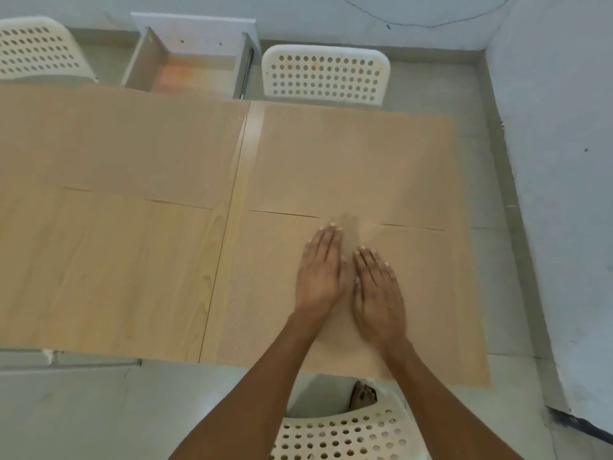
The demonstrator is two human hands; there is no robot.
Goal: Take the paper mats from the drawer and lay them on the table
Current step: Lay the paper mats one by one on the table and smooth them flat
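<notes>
Pressing left hand (320,275), right hand (378,293) flat, unprinted paper mat (431,293)

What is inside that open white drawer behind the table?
The open white drawer shows a bare tan bottom with an orange glow, and no paper mats that I can make out. Its near end is hidden behind the wooden table, where brown paper mats lie.

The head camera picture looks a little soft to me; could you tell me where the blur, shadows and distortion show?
In the head view, light is flat and even, without glare; the left hand and right hand lie flat on the near paper mat, with a faint motion smear beyond the fingertips; the open drawer is soft; the wide lens bows the table edges.
</notes>
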